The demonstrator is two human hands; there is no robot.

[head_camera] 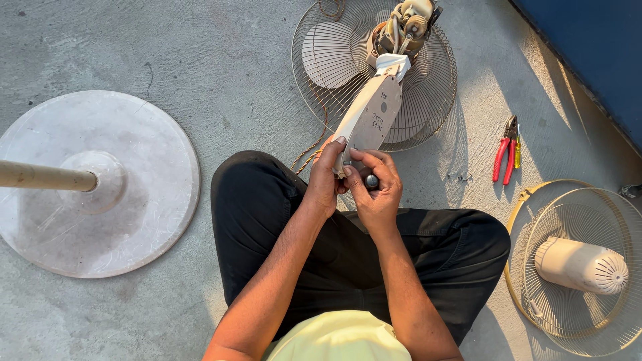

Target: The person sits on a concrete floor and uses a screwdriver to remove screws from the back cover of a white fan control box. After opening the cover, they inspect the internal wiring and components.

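I sit on a concrete floor with a cream fan neck housing [370, 119] held over my knees. My left hand [325, 179] grips its lower left side. My right hand [376, 184] wraps the lower end, fingers around a dark knob [371, 180]. The housing leads up to the bare fan motor [404, 28], which lies on a wire fan guard [428, 100] with the blades under it. A twisted cord [309, 155] runs beside my left hand.
A round grey fan base [147, 174] with a pole [43, 176] lies at left. Red-handled pliers [505, 155] and small screws [461, 177] lie at right. A second wire guard [588, 314] with a cream motor cover [580, 265] sits at the lower right. A dark blue wall [595, 47] stands at upper right.
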